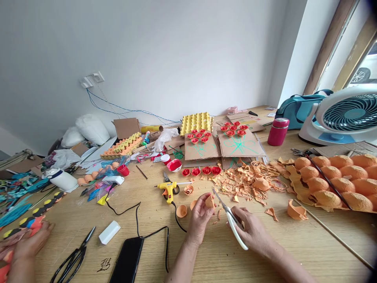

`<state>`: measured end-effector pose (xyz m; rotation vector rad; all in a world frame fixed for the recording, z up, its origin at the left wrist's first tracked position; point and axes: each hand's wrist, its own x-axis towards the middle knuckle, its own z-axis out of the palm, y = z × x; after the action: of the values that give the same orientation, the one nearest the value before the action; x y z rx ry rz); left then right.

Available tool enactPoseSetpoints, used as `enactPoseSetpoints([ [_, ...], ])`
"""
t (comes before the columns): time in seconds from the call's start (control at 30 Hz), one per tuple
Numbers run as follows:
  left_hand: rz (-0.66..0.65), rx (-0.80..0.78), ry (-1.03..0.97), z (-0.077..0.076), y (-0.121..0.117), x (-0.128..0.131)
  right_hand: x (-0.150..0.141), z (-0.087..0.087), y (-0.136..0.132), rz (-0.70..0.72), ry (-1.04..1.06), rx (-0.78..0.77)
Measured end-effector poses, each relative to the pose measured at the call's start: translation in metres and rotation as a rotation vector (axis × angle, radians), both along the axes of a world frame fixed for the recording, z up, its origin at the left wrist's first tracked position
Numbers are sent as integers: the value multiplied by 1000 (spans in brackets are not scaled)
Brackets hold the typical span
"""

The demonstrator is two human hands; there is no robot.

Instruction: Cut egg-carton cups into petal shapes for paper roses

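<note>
My left hand [201, 215] pinches a small orange egg-carton cup [210, 202] between thumb and fingers. My right hand [250, 228] grips white-handled scissors [235, 232], whose blades are parted and point up beside the cup; whether they touch it I cannot tell. Just left of my left hand sit two more orange cups [182, 211], one partly hidden by my fingers. A rolled orange paper rose with red edges [189, 190] stands beyond them, near a yellow glue gun [169, 191].
Orange scraps [244, 181] spread beyond my hands, with a large orange egg tray [338, 177] at right. Red roses [202, 171] line up before cardboard sheets [241, 143]. A phone [126, 259], cables and black scissors [73, 257] lie at left, near another person's hand [32, 243].
</note>
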<state>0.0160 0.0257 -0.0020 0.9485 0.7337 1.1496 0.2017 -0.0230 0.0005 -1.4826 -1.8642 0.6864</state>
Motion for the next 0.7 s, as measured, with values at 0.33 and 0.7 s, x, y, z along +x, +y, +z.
enactPoseSetpoints([
  [0.33,80,193,121,-14,5,6,-3,6,-2,79,-155,68],
  [0.7,125,280,170,-14,3,5,-2,1,-2,98,-180,173],
])
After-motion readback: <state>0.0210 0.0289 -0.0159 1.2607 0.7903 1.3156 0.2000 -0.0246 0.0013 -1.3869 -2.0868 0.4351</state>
